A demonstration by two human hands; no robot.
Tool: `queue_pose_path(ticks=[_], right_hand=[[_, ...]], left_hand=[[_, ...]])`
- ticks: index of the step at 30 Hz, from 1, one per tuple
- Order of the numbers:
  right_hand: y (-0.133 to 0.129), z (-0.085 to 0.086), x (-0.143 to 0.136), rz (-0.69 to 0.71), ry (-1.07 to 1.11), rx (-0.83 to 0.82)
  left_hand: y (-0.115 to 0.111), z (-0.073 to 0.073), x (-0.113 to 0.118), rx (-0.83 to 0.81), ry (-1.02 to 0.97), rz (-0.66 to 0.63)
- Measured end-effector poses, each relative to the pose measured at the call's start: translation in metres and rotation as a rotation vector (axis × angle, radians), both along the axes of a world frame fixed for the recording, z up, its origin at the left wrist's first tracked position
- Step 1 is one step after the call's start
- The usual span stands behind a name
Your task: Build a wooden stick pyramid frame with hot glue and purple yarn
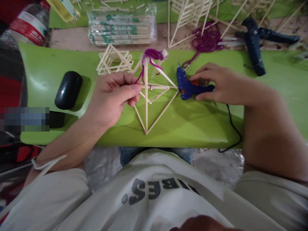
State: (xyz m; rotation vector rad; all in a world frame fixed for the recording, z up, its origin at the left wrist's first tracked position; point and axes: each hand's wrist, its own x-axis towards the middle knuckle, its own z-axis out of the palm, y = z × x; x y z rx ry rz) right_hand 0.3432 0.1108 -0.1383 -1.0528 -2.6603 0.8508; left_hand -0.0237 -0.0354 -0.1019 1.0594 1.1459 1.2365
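Note:
A pyramid frame of wooden sticks stands on the green tabletop, with purple yarn wound round its peak. My left hand is closed, thumb against fingers, at the end of a small triangle of sticks within the frame. A loose strand of the yarn also runs down to those fingertips. To the right, my right hand has its fingers round the handle of a blue hot glue gun, which lies on its side close to the frame's right corner, nozzle pointing away from me.
A black computer mouse lies left of my left hand. Behind the frame are another stick structure, packaged chopsticks and a purple yarn pile. A dark glue gun rests at the upper right. A black cord hangs over the near edge.

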Motion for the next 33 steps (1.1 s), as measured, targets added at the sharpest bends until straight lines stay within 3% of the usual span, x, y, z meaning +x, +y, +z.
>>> queue_pose_path(ticks=[4,8,13,17,23,28,33], right_hand=[[0.000,0.004,0.000,-0.145,-0.002,-0.022],[-0.007,0.010,-0.005,-0.168,0.061,0.039],[-0.036,0.034,-0.036,-0.247,0.474,0.090],[-0.046,0.055,-0.075,-0.136,0.472,-0.062],[-0.009,0.064,-0.109,0.306,0.410,-0.145],[0.010,0.061,-0.105,0.293,0.348,-0.069],[0.007,0.061,-0.109,0.355,0.418,-0.189]], left_hand=[[-0.001,0.000,0.001,0.004,0.028,0.006],[-0.001,0.000,0.000,0.008,0.015,0.002],[0.000,-0.003,0.001,0.018,-0.012,-0.015],[-0.001,-0.003,0.004,-0.007,0.016,0.009],[-0.002,-0.002,0.003,-0.040,0.023,0.028],[-0.001,0.002,0.003,-0.053,0.033,0.022],[0.000,0.004,0.003,-0.040,0.013,0.019]])
